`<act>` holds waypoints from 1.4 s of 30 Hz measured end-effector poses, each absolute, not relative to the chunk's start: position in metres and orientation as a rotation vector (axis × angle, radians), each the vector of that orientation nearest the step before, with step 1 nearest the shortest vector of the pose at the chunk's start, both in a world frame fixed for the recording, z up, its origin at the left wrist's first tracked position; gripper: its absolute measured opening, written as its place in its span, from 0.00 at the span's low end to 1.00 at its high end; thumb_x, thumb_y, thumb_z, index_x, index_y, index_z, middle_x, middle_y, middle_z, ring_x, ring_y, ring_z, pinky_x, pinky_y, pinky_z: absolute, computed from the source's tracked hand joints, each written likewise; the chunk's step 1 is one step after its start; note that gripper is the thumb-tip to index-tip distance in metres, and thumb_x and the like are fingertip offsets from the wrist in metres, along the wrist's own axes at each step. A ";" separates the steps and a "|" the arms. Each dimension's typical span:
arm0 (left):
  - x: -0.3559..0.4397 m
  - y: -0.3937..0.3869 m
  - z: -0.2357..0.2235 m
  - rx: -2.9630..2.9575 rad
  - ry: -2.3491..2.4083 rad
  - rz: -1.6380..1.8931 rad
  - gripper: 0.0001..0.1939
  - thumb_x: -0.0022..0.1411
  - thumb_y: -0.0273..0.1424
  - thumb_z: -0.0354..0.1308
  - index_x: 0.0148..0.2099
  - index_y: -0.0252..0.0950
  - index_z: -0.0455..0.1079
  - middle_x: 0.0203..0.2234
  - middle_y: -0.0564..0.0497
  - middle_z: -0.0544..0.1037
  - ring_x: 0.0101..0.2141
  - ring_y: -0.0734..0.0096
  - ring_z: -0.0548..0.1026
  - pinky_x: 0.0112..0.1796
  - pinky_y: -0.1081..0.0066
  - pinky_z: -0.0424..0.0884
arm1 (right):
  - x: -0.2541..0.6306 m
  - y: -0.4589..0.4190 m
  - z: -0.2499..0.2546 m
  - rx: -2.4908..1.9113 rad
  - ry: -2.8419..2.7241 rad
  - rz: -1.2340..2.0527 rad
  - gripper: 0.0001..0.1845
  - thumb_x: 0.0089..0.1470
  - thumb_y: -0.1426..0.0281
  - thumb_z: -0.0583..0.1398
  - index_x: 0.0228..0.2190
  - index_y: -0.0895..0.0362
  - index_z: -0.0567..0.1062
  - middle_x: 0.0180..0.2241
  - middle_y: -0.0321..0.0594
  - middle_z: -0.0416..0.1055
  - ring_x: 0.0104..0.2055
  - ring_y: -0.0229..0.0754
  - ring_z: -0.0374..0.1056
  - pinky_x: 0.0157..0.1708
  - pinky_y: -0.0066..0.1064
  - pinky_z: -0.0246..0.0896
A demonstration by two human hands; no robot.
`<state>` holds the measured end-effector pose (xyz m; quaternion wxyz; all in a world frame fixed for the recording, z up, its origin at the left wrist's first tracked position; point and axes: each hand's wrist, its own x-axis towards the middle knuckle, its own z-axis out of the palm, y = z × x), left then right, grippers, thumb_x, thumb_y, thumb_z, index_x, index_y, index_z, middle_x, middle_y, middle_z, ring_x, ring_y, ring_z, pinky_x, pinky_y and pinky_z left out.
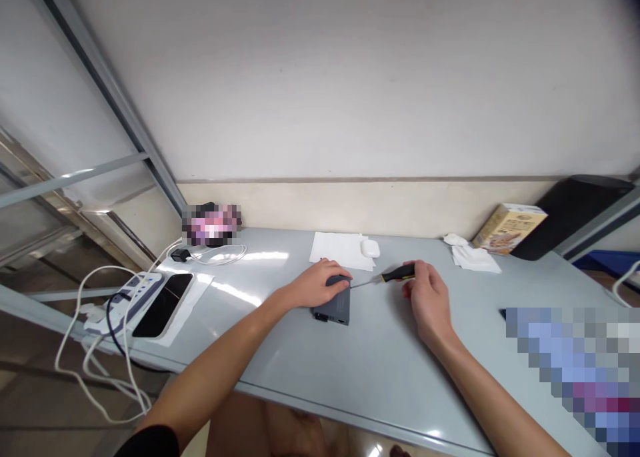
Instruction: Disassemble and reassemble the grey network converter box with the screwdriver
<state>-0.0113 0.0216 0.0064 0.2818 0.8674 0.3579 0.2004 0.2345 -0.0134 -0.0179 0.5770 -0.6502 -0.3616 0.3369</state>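
A small dark grey electronic box (336,308) with port openings on its near end lies on the desk. My left hand (323,282) rests over its far part, thumb and fingers gripping it. In my right hand (429,297) is a screwdriver (399,273) with a black and yellow handle, held by the handle's end. Its thin shaft points left, and the tip meets the right side of the box near my left thumb. Whether the tip sits in a screw or slot is too small to tell.
On the grey desk (380,370), white paper (335,249) and a white case (371,248) lie behind the box. A phone (165,305), power strip (125,297) and looped white cables stand left. A yellow carton (510,229), tissues (475,257) and a black cylinder (570,213) are back right.
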 end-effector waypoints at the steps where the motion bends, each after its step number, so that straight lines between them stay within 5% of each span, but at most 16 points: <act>1: -0.011 0.022 0.007 2.324 0.957 0.537 0.13 0.75 0.35 0.54 0.55 0.41 0.76 0.48 0.45 0.79 0.53 0.57 0.71 0.58 0.57 0.68 | 0.235 -0.013 -0.018 -1.526 -0.846 0.789 0.25 0.63 0.47 0.54 0.39 0.54 0.77 0.24 0.34 0.71 0.24 0.41 0.60 0.27 0.35 0.54; 42: -0.006 0.015 0.012 2.400 1.044 0.648 0.11 0.71 0.35 0.59 0.52 0.39 0.78 0.46 0.45 0.79 0.51 0.57 0.74 0.54 0.58 0.71 | 0.230 -0.016 -0.003 -1.284 -0.701 0.870 0.17 0.61 0.54 0.57 0.37 0.54 0.76 0.26 0.32 0.70 0.21 0.35 0.58 0.21 0.30 0.53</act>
